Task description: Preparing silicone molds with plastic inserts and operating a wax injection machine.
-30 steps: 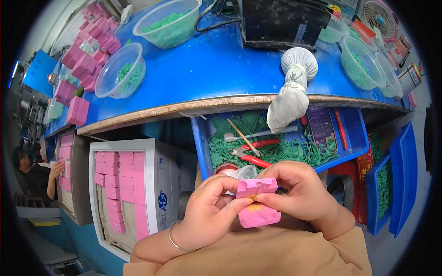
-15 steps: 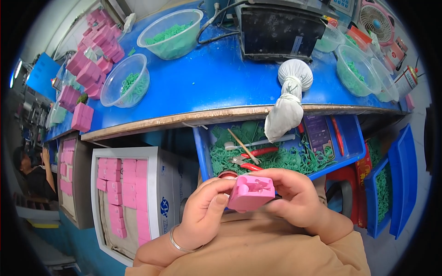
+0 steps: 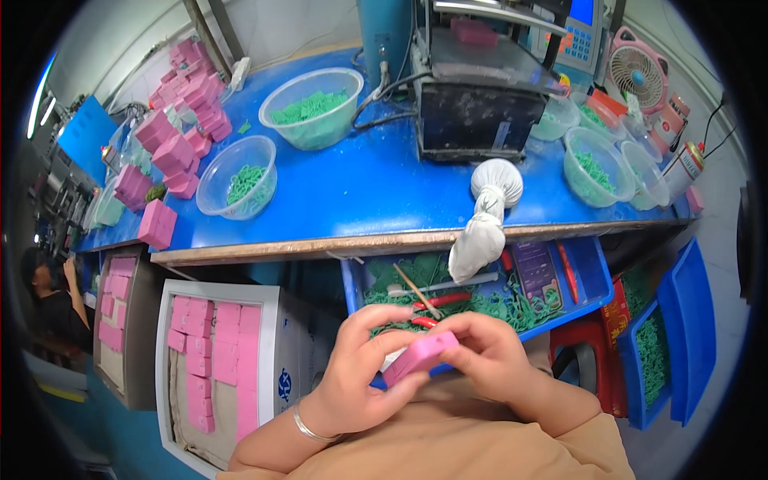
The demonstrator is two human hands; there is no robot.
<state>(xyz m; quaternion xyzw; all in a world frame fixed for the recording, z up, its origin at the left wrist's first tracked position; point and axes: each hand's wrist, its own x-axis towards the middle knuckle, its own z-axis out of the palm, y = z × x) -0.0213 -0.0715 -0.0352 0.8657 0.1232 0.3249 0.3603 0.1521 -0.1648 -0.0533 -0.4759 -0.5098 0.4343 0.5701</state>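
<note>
Low in front of my body, I hold a small pink rubber mould block [image 3: 418, 359] tilted between both hands. My right hand [image 3: 494, 357] pinches its right end between thumb and fingers. My left hand [image 3: 352, 392], a silver bangle at its wrist, is curled around the left side, thumb along the lower edge and index finger raised off it. The block's cavity side is turned out of sight. Just beyond the hands is an open blue drawer [image 3: 590, 304] with green wax scraps, red-handled pliers [image 3: 442, 301], a wooden stick [image 3: 415, 289] and a white brush [image 3: 466, 282].
A white cloth pouch [image 3: 480, 241] hangs over the edge of the blue table [image 3: 344, 200]. Clear bowls [image 3: 238, 178] of green pieces and a black machine [image 3: 472, 116] stand on it. Pink moulds fill a box [image 3: 276, 352] at left. A person [image 3: 56, 292] sits far left.
The pink mould has turned so its cavity no longer shows. My left index finger has lifted away from it. The head view has tilted up, showing more of the table's back.
</note>
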